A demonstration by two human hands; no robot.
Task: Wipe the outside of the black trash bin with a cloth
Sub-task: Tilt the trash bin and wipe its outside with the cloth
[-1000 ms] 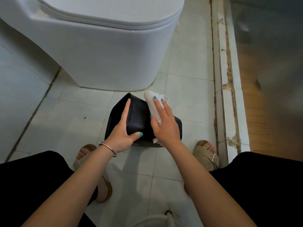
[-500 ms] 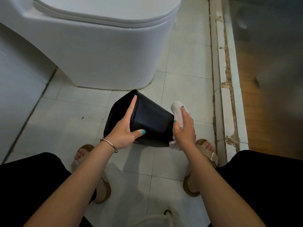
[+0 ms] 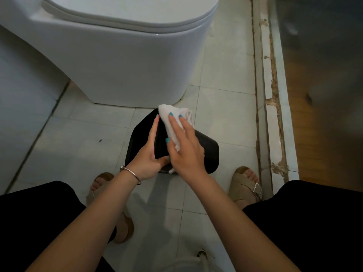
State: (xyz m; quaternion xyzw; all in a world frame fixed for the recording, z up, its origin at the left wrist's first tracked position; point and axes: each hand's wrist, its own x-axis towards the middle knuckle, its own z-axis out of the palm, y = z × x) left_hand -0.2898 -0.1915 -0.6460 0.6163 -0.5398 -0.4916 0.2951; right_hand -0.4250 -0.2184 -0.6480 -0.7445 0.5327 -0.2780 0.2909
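A: Head view first: what is the right hand (image 3: 186, 152) doing?
B: It lies flat with fingers straight and slightly spread, pressing a white cloth (image 3: 172, 122) against the black trash bin (image 3: 208, 152). The thumb sits at the cloth's near edge; the cloth's far end bunches up past the fingertips over the bin's far corner.

A: And the left hand (image 3: 150, 154)?
B: It grips the bin's left side, fingers running up along the wall and the thumb hooked across the near face, just beside the right hand. A thin metal bangle (image 3: 130, 172) circles that wrist.

A: What's the cloth like?
B: Soft, crumpled fabric, folded thick, with a small tail hanging below the palm.

A: And the bin?
B: Smooth, matte black, a rounded-corner box shape. It is tilted toward the right, resting on the floor (image 3: 78, 150) between the person's feet and directly under both hands.

A: What surrounds it?
B: Pale square floor tiles with thin grout lines. A glossy white toilet (image 3: 117, 55) with a closed lid stands just beyond the bin. Tan strapped sandals (image 3: 246, 185) sit on either side, the right one with a metal buckle. To the right, a chipped stone threshold (image 3: 269, 95) borders a wood-toned floor
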